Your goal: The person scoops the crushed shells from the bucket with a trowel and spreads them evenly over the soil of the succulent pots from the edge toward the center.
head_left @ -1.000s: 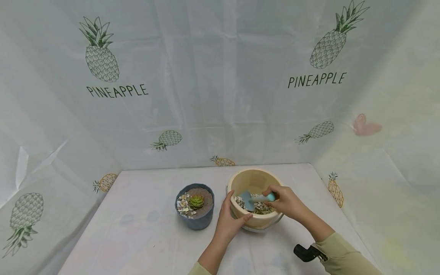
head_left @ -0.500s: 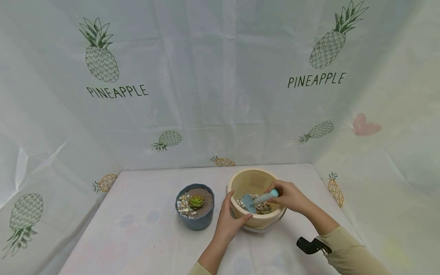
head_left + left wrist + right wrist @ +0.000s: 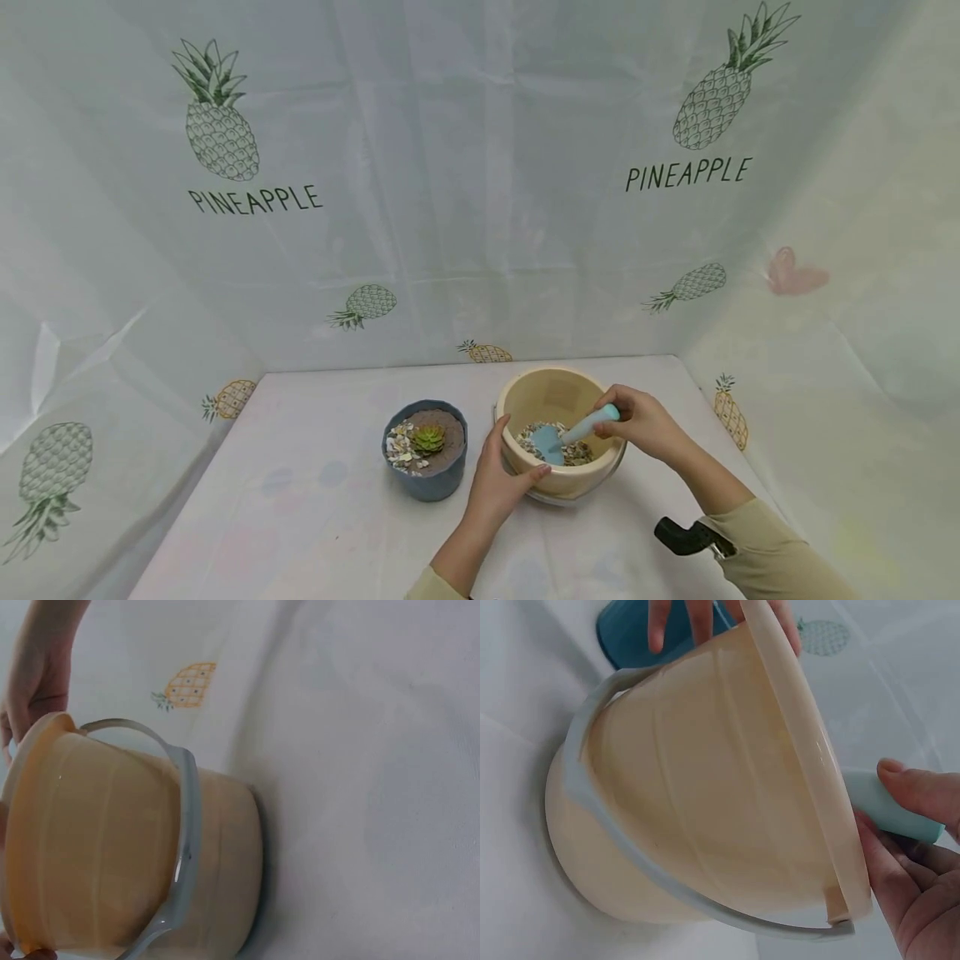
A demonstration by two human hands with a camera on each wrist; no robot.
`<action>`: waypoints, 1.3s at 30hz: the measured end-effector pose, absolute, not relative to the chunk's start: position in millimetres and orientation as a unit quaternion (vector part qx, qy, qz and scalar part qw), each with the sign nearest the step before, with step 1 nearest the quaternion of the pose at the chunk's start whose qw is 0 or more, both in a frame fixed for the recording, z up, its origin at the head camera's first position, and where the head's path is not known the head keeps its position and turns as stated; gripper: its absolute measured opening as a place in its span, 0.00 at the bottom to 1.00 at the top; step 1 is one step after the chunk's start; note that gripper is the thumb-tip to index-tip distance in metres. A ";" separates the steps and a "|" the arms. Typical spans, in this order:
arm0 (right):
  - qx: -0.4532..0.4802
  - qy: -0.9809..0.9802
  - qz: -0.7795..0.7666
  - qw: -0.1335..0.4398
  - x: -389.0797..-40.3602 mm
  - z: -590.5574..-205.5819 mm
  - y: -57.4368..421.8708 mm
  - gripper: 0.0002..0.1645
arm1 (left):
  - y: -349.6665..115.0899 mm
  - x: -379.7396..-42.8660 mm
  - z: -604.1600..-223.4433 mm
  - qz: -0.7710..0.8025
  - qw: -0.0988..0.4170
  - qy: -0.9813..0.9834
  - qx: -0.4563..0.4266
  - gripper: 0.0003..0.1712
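Note:
A cream bucket [image 3: 551, 392] with a grey bail handle [image 3: 187, 817] stands tilted slightly toward me on the table. My left hand [image 3: 497, 493] grips its left side, the thumb over the front rim and fingers along the outer wall. Mixed pebbles [image 3: 579, 454] cover the bucket's bottom. My right hand [image 3: 641, 423], at the right rim, pinches the pale blue handle of a small trowel [image 3: 590, 425] between thumb and fingers. Its blade lies on the pebbles. In the right wrist view the trowel's handle end [image 3: 892, 806] sticks out beyond the rim.
Left of the bucket stands a blue flowerpot [image 3: 427, 487] holding brown soil, a green succulent [image 3: 428, 439] and white stone chips [image 3: 402, 443]. A pale cloth covers the table [image 3: 315, 517]. Pineapple-print curtains [image 3: 450, 208] hang at the back and sides.
My right hand has moved right and slightly back, drawing the trowel's handle toward the bucket's right rim. The blade has shifted slightly right over the pebbles. My left hand has stayed put.

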State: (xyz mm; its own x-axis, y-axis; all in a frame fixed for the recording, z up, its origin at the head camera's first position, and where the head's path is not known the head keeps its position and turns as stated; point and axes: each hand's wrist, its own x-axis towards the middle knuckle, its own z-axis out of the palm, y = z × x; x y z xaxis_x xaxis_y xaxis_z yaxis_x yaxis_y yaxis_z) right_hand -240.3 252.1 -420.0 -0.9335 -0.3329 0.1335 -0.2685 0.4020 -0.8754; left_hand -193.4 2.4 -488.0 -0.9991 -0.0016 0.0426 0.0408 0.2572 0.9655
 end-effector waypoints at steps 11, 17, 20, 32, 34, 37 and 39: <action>-0.148 0.807 -0.572 0.025 -236.8 -421.9 254.7 0.14 | -11.7 -193.8 -478.3 -0.580 0.005 -0.814 -0.030 0.51; -0.124 0.808 -0.576 0.011 -235.8 -421.5 254.7 0.17 | -20.8 -191.7 -472.8 -0.564 0.009 -0.824 -0.049 0.40; -0.115 0.807 -0.579 0.005 -235.6 -423.3 255.3 0.18 | -26.1 -188.7 -467.9 -0.550 0.006 -0.834 -0.053 0.37; -0.064 0.796 -0.601 -0.027 -225.7 -427.7 262.1 0.22 | -60.4 -172.5 -444.1 -0.508 0.060 -0.857 -0.056 0.33; -0.059 0.791 -0.608 -0.030 -224.3 -427.8 262.9 0.23 | -68.5 -170.0 -441.7 -0.530 0.063 -0.845 -0.048 0.33; -0.052 0.781 -0.621 -0.035 -222.5 -429.6 264.0 0.24 | -82.1 -166.4 -441.6 -0.551 0.078 -0.830 -0.032 0.34; -0.049 0.775 -0.629 -0.044 -221.5 -432.1 264.2 0.24 | -92.1 -163.9 -443.7 -0.547 0.092 -0.832 -0.017 0.34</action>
State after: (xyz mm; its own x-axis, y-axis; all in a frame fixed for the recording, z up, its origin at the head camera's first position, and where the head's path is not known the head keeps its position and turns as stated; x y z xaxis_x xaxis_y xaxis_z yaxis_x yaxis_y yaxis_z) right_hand -221.5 264.2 -432.1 -0.9913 -0.0216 0.1298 -0.1314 0.2036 -0.9702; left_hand -163.9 -92.1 -443.7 -0.9824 -0.0730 0.1719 0.1290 0.4002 0.9073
